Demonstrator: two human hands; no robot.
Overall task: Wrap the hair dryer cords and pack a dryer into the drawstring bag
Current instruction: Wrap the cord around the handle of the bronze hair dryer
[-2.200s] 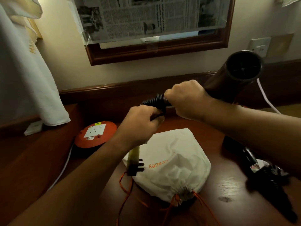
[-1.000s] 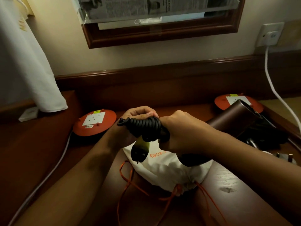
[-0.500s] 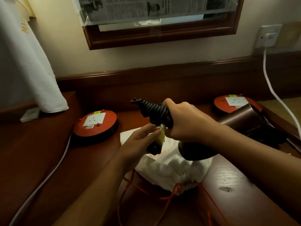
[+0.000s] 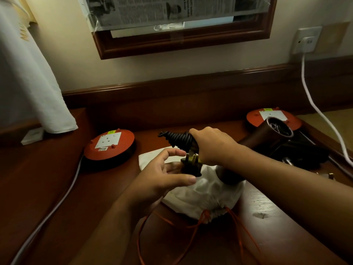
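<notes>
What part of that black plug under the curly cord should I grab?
Pinch the plug by its chunky black body, coming from the left side where the left hand is, while the right hand holds the hair dryer. Its metal pins point up toward the wrapped cord, so keep fingers below them.

Cream wall (image 4: 66,73), newspaper-covered wooden frame (image 4: 183,44), dark wooden desk (image 4: 38,178), wall socket (image 4: 307,40), dim light

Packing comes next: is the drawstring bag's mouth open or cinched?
Cinched shut. The drawstring bag has its mouth puckered tight where the orange drawstrings exit.
</notes>
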